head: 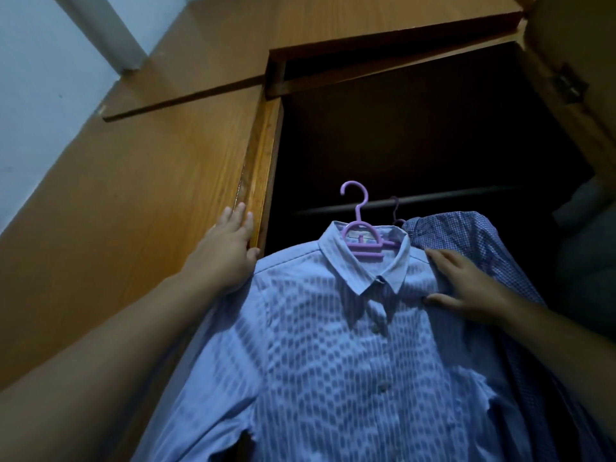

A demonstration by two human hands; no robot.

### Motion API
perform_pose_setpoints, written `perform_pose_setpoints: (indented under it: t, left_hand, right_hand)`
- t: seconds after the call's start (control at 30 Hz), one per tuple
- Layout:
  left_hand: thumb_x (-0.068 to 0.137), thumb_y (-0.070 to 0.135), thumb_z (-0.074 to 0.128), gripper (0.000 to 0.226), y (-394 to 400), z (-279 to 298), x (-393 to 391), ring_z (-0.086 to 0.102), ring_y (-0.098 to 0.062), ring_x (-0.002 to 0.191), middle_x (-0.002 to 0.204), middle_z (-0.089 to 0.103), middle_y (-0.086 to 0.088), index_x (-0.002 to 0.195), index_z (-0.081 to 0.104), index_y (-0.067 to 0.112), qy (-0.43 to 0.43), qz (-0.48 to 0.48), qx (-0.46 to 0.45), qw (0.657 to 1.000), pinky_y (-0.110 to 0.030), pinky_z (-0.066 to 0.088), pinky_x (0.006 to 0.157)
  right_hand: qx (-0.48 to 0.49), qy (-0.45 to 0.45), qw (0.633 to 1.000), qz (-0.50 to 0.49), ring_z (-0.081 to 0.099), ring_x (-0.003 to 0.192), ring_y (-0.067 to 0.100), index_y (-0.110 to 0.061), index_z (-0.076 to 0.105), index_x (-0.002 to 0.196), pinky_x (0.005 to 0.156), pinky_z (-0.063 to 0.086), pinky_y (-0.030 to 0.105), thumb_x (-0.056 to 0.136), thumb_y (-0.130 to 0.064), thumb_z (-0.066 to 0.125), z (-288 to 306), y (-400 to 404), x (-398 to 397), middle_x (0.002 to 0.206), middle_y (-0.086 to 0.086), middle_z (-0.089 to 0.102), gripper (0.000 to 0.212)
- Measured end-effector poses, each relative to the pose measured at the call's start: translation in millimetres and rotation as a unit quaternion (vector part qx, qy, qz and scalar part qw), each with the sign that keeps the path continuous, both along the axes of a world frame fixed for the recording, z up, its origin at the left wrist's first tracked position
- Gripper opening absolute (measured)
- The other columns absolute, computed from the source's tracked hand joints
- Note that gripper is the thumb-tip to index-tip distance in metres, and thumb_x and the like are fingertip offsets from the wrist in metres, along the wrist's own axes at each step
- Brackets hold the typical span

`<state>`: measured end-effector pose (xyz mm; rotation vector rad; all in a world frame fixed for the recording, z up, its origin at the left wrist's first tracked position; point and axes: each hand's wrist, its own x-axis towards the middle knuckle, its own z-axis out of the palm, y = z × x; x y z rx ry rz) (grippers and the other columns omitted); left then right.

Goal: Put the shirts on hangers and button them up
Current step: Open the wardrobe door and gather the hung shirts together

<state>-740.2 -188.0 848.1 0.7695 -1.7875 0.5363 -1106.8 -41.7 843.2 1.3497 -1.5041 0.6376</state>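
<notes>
Setting: wooden wardrobe (pixel 186 201), door open, dark inside, rail (pixel 433 200) crossing at 1 o'clock.
Striped shirt (pixel 333 345): centre frame, buttoned up, riding on a purple hanger (pixel 358 225) whose hook sits short of the rail.
Left hand (pixel 226 258): 9 o'clock, fingers straight, flat against the wardrobe edge and touching the shirt's shoulder.
Right hand (pixel 466 285): 3 o'clock, pinching the shirt's other shoulder.
Checked shirt (pixel 473 241): hanging just behind, at 2 o'clock.
</notes>
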Motion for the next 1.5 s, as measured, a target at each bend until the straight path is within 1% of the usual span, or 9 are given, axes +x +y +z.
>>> perform_pose_setpoints:
  t: [0.3, 0.4, 0.6, 0.83, 0.93, 1.03, 1.23, 1.37, 1.5]
  left_hand:
    - [0.102, 0.035, 0.036, 0.067, -1, -4, -1, -0.015, -0.018, 0.147, 0.160, -0.017, -0.001, 0.153, -0.001, 0.012, 0.016, -0.008, 0.005, 1.000, -0.038, 0.005, 0.120]
    - [0.102, 0.037, 0.036, 0.068, -3, -6, 0, -0.015, -0.019, 0.147, 0.159, -0.019, -0.002, 0.153, -0.001, 0.012, 0.017, 0.000, -0.002, 1.000, -0.038, 0.004, 0.120]
    - [0.099, 0.045, 0.040, 0.077, -4, -14, -4, -0.019, -0.019, 0.146, 0.158, -0.024, -0.002, 0.153, -0.004, 0.013, 0.024, 0.010, -0.015, 1.000, -0.036, 0.000, 0.119]
    - [0.097, 0.046, 0.044, 0.083, -3, -18, -2, -0.017, -0.015, 0.146, 0.158, -0.023, 0.001, 0.153, -0.008, 0.013, 0.043, -0.009, -0.011, 0.999, -0.035, 0.002, 0.119]
    - [0.095, 0.043, 0.050, 0.088, 2, -17, -3, -0.015, -0.015, 0.146, 0.158, -0.022, 0.001, 0.152, -0.011, 0.014, 0.059, -0.032, 0.004, 0.998, -0.035, 0.005, 0.120]
    - [0.094, 0.043, 0.052, 0.090, 0, -17, -6, -0.014, -0.015, 0.147, 0.159, -0.021, 0.001, 0.152, -0.011, 0.014, 0.076, -0.030, -0.008, 0.997, -0.034, 0.004, 0.120]
    - [0.093, 0.048, 0.047, 0.087, -7, -15, -7, -0.016, -0.014, 0.146, 0.158, -0.024, 0.002, 0.153, -0.008, 0.015, 0.067, -0.002, -0.020, 0.998, -0.033, 0.003, 0.120]
    - [0.092, 0.054, 0.044, 0.081, -13, -14, -8, -0.018, -0.017, 0.146, 0.156, -0.027, 0.000, 0.153, 0.002, 0.022, 0.047, 0.033, -0.038, 0.998, -0.036, 0.002, 0.120]
    - [0.086, 0.064, 0.039, 0.080, -17, -16, -5, -0.019, -0.018, 0.146, 0.156, -0.028, 0.000, 0.151, 0.002, 0.036, 0.026, 0.027, -0.047, 0.998, -0.037, 0.001, 0.120]
  right_hand:
    - [-0.034, -0.058, 0.997, -0.042, 0.031, 0.134, 0.029, -0.010, 0.018, 0.149, 0.106, 0.029, 0.034, 0.079, -0.043, 0.071, 7, 20, -20, 0.146, 0.015, 0.030, 0.094]
    - [-0.049, -0.067, 0.994, -0.071, 0.032, 0.132, 0.031, -0.010, 0.020, 0.149, 0.105, 0.033, 0.037, 0.078, -0.046, 0.071, 10, 19, -24, 0.144, 0.015, 0.032, 0.095]
    - [-0.096, -0.030, 0.983, -0.152, 0.038, 0.127, 0.028, -0.021, 0.023, 0.146, 0.093, 0.045, 0.043, 0.074, -0.062, 0.066, 21, 6, -5, 0.142, 0.005, 0.036, 0.093]
    - [-0.144, 0.006, 0.964, -0.226, 0.044, 0.120, 0.025, -0.019, 0.029, 0.141, 0.086, 0.044, 0.038, 0.073, -0.065, 0.063, 42, -21, 27, 0.135, 0.003, 0.043, 0.088]
    - [-0.155, -0.002, 0.959, -0.237, 0.046, 0.117, 0.025, -0.017, 0.039, 0.134, 0.083, 0.044, 0.037, 0.074, -0.063, 0.064, 53, -31, 33, 0.131, 0.003, 0.048, 0.079]
    - [-0.164, -0.016, 0.955, -0.248, 0.045, 0.118, 0.025, -0.014, 0.042, 0.132, 0.082, 0.043, 0.036, 0.076, -0.056, 0.064, 66, -43, 35, 0.128, 0.004, 0.049, 0.073]
    - [-0.156, -0.016, 0.945, -0.287, 0.044, 0.117, 0.025, -0.014, 0.049, 0.124, 0.082, 0.040, 0.036, 0.085, -0.037, 0.055, 89, -65, 37, 0.122, 0.005, 0.049, 0.045]
    - [-0.148, -0.013, 0.940, -0.308, 0.043, 0.119, 0.025, -0.014, 0.049, 0.127, 0.084, 0.040, 0.036, 0.088, -0.032, 0.052, 97, -75, 34, 0.125, 0.005, 0.049, 0.043]
    - [-0.138, 0.000, 0.938, -0.317, 0.044, 0.118, 0.024, -0.015, 0.047, 0.129, 0.087, 0.041, 0.038, 0.088, -0.032, 0.052, 96, -85, 23, 0.126, 0.004, 0.049, 0.045]
